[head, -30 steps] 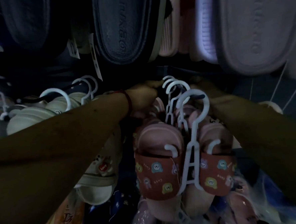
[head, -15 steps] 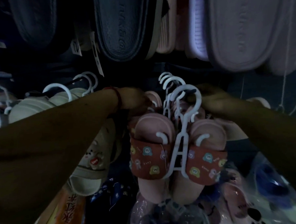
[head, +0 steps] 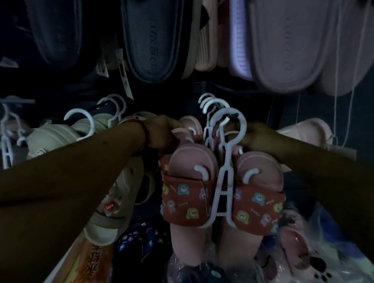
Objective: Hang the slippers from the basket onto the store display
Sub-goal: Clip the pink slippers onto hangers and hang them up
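dim display point(head: 222, 85). in 1 second little changed: the pair point(head: 192, 169) stays on the peg point(head: 232, 116), so it looks hung. left hand point(head: 162, 133) curls on a rear slipper point(head: 188, 125); the grip of right hand point(head: 258, 137) we cannot tell.

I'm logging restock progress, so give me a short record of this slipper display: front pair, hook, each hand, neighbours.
front pair: pink slippers with cartoon-print straps, on a white hanger
hook: around a dark peg, more white hooks behind it
left hand: grips a rear pink slipper
right hand: behind the front pair, grip unclear
left neighbour: cream slippers on hangers
above: dark slipper, lilac slipper
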